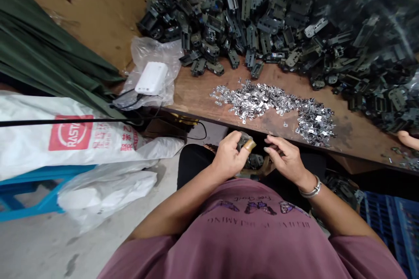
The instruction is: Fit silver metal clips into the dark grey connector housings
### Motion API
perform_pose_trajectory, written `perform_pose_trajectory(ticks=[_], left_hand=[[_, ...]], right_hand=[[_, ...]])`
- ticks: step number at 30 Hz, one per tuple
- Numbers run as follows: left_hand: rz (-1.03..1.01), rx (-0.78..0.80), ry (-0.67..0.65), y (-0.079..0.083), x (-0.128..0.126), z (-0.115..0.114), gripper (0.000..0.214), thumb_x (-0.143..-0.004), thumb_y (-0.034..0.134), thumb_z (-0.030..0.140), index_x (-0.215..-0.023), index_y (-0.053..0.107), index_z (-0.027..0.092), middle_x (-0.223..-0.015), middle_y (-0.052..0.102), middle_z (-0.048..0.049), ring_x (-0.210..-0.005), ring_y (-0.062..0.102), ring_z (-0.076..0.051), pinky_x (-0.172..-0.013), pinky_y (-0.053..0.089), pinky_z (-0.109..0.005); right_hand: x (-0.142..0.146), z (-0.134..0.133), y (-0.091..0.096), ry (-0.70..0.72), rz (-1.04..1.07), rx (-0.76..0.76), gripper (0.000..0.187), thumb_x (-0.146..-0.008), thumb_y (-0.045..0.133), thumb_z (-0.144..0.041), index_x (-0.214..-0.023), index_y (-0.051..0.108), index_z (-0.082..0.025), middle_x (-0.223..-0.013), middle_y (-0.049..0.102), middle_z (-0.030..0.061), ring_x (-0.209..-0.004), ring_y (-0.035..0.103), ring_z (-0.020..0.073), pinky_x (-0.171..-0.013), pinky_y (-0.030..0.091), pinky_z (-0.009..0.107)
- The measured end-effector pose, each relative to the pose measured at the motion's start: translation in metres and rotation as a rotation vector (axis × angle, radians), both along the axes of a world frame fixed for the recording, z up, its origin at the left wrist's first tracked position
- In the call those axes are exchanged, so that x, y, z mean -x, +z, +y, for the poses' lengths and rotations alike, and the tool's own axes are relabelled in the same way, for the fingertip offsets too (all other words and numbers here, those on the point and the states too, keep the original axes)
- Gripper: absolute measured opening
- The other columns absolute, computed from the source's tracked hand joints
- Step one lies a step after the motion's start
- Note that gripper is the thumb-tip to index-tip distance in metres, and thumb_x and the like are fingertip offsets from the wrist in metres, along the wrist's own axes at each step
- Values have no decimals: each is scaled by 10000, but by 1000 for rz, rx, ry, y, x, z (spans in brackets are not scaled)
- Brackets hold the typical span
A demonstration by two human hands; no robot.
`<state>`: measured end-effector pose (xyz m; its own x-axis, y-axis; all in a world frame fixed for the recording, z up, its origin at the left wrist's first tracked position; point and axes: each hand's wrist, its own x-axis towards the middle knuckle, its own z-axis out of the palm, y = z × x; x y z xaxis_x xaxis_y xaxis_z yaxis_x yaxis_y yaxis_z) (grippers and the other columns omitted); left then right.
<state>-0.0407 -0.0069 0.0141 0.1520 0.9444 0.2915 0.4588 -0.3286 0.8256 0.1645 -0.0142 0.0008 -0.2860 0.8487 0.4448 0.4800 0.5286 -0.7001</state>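
My left hand (pixel 229 154) is closed around a dark grey housing part (pixel 244 139), above my lap at the table's front edge. A yellowish cover (pixel 250 145) wraps the thumb of that hand. My right hand (pixel 290 160) is a little apart to the right, its thumb and fingertips drawn together. Whatever lies in that pinch is too small to make out. Below and between the hands, more dark housing parts (pixel 255 161) sit in a container. Just beyond them, small shiny metal clips (pixel 258 98) lie scattered in a heap on the wooden table (pixel 193 89).
A large pile of dark housings (pixel 262 22) covers the table's back and right. A white power bank (pixel 152 78) rests on clear plastic at the left. Another person's hand (pixel 409 140) reaches in at the right edge. White sacks (pixel 39 135) and a blue stool (pixel 49 187) stand left.
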Motion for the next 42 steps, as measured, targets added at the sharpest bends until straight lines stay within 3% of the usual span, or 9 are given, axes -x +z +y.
perform_pose_trajectory(ticks=[4, 8, 12, 16, 23, 28, 33, 37, 42], left_hand=[[-120, 1, 61, 2, 9, 3, 277, -865, 571, 325, -659, 437, 196, -654, 461, 18, -626, 434, -128, -617, 371, -279], [-450, 365, 37, -1, 13, 4, 334, -843, 544, 511, -867, 602, 183, -754, 608, -30, -671, 547, -160, -608, 449, -288], [-743, 848, 170, 1, 15, 6, 471, -853, 416, 582, -727, 600, 166, -586, 590, -34, -488, 529, -145, -454, 447, -274], [-878, 909, 139, 9, 20, 11, 457, -750, 559, 623, -745, 598, 168, -560, 580, -15, -453, 501, -122, -429, 445, -252], [-314, 815, -155, -40, 20, 19, 337, -743, 594, 498, -651, 566, 175, -541, 492, 34, -501, 420, -108, -493, 319, -238], [-88, 700, -28, -84, 8, 30, 304, -797, 484, 416, -587, 445, 200, -594, 429, 24, -626, 442, -155, -614, 357, -285], [37, 618, 15, -84, -2, 32, 410, -737, 613, 587, -838, 546, 195, -966, 587, -86, -1027, 544, -286, -868, 421, -386], [-95, 675, -116, -74, -1, 32, 489, -702, 646, 647, -810, 575, 175, -988, 636, -114, -980, 597, -283, -845, 464, -399], [-954, 1002, -209, -58, 6, 34, 595, -698, 617, 740, -867, 555, 173, -990, 692, -131, -780, 662, -205, -585, 497, -284]], right_hand=[[-7, -5, -2, 8, -78, 26, 193, -929, 579, -215, -1093, 681, -210, -926, 749, 71, -809, 716, 185, -717, 593, 310], [-16, 3, 0, -17, -93, 84, 160, -919, 595, -264, -1011, 715, -211, -904, 764, 65, -790, 729, 192, -712, 596, 308], [-27, 29, -2, -56, -87, 178, 171, -884, 626, -313, -954, 736, -202, -806, 760, 51, -672, 714, 188, -656, 589, 321], [-33, 71, -4, -83, -54, 319, 237, -860, 630, -358, -967, 730, -172, -792, 750, 52, -573, 675, 172, -565, 554, 307], [-5, 174, 8, -217, -191, 191, 294, -825, 636, -255, -1081, 700, -126, -1012, 731, 117, -876, 683, 235, -841, 545, 384], [34, 238, 11, -327, -526, 176, 459, -845, 636, -232, -1291, 605, -130, -1213, 637, 162, -1032, 644, 278, -938, 502, 410], [51, 272, 6, -333, -654, 196, 352, -858, 666, -272, -1195, 685, -173, -1157, 660, 140, -1073, 630, 296, -942, 490, 404], [39, 251, 10, -269, -578, 162, 227, -898, 626, -270, -1076, 731, -178, -1033, 700, 101, -988, 647, 244, -913, 494, 365], [23, 139, 23, 129, -178, 29, 143, -916, 595, -255, -1001, 698, -205, -939, 695, 46, -848, 636, 174, -800, 529, 343]])
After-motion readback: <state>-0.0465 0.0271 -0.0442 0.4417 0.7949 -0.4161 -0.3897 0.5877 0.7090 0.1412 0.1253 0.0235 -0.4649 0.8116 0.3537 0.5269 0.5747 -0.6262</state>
